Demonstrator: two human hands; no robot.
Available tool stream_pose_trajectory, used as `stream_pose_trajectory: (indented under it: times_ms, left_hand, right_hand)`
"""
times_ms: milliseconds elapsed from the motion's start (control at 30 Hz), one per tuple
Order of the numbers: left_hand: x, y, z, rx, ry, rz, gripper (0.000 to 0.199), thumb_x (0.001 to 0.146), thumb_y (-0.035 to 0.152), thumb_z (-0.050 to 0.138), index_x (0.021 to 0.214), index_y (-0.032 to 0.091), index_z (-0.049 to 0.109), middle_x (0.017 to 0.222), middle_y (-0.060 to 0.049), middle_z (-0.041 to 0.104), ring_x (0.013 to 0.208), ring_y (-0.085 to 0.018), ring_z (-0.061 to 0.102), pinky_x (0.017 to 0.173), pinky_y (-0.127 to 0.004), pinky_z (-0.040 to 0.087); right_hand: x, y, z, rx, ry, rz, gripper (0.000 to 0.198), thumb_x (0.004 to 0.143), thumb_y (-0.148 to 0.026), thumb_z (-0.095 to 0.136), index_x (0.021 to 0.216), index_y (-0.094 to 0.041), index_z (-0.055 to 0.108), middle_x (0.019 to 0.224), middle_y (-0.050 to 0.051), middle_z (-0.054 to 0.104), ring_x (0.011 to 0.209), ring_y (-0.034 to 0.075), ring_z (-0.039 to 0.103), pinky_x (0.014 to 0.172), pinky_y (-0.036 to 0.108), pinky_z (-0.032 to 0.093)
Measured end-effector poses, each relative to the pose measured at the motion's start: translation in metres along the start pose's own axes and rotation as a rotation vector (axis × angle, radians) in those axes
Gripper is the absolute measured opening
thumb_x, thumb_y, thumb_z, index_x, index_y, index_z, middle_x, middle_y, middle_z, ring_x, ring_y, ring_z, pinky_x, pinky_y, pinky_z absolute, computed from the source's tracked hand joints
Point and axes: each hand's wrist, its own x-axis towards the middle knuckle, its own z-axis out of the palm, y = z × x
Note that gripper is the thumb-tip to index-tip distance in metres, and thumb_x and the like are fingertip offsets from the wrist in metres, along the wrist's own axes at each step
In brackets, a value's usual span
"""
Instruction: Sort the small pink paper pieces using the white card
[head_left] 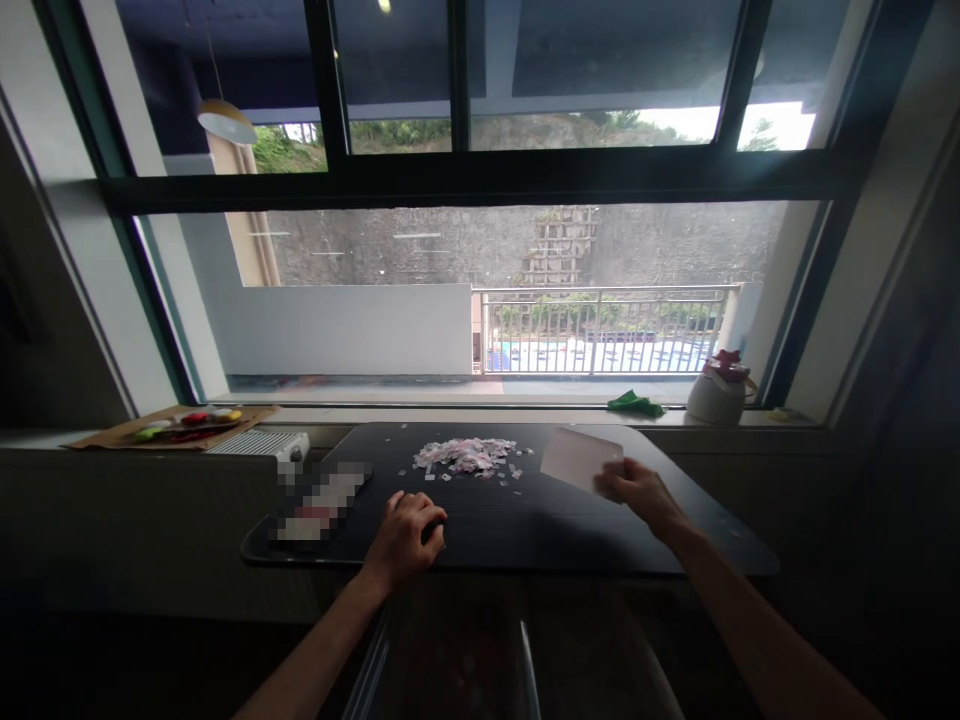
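Pale card [576, 458]: past the left hand [407, 532], fingers curled, on what we cannot tell, the right hand [637, 488] pinches its corner, right of the table's middle. Beyond, a brisk swing could scatter loose paper scraps [471, 455].

Angles left forearm [334, 632] up to the near edge of the black table [495, 535], left of its middle, with left hand [405, 535] loosely curled, back upward. Extends right arm [731, 592] over the table's right side, with right hand [634, 489] pinching.
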Motion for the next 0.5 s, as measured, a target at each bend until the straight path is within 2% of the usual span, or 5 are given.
stream_pose_trajectory:
  times_ms: [133, 300, 400, 500]
  left_hand:
    - [0.0, 0.001, 0.0, -0.015, -0.002, 0.0, 0.018, 0.077, 0.021, 0.048, 0.084, 0.022, 0.065, 0.085, -0.003, 0.062, 0.087, -0.02, 0.058, 0.102, -0.053, 0.027]
    - [0.0, 0.004, -0.001, -0.019, -0.022, -0.041, 0.02, 0.076, 0.021, 0.049, 0.086, 0.022, 0.066, 0.086, -0.003, 0.062, 0.089, -0.02, 0.058, 0.104, -0.052, 0.025]
    - [-0.001, 0.006, -0.001, -0.021, -0.034, -0.061, 0.02, 0.076, 0.022, 0.049, 0.086, 0.022, 0.066, 0.088, -0.004, 0.062, 0.092, -0.02, 0.057, 0.105, -0.051, 0.023]
    - [0.001, 0.006, -0.002, -0.037, -0.035, -0.09, 0.02, 0.075, 0.022, 0.05, 0.085, 0.022, 0.067, 0.089, -0.004, 0.063, 0.092, -0.02, 0.057, 0.106, -0.05, 0.023]
  right_hand:
    - [0.016, -0.004, 0.046, -0.063, 0.028, -0.053, 0.008, 0.068, -0.026, 0.056, 0.074, -0.02, 0.056, 0.075, 0.005, 0.069, 0.074, 0.02, 0.066, 0.067, 0.03, 0.051]
    - [-0.007, 0.004, 0.089, -0.078, 0.031, -0.153, 0.015, 0.068, -0.034, 0.057, 0.075, -0.021, 0.056, 0.075, 0.006, 0.069, 0.073, 0.024, 0.066, 0.069, 0.035, 0.05]
    - [-0.023, 0.014, 0.1, 0.091, -0.066, -0.254, 0.02, 0.071, -0.039, 0.055, 0.078, -0.021, 0.058, 0.077, 0.006, 0.071, 0.073, 0.024, 0.068, 0.068, 0.035, 0.051]
    - [-0.025, 0.018, 0.097, 0.148, 0.02, -0.22, 0.023, 0.072, -0.041, 0.053, 0.081, -0.021, 0.058, 0.081, 0.008, 0.072, 0.077, 0.025, 0.068, 0.071, 0.036, 0.051]
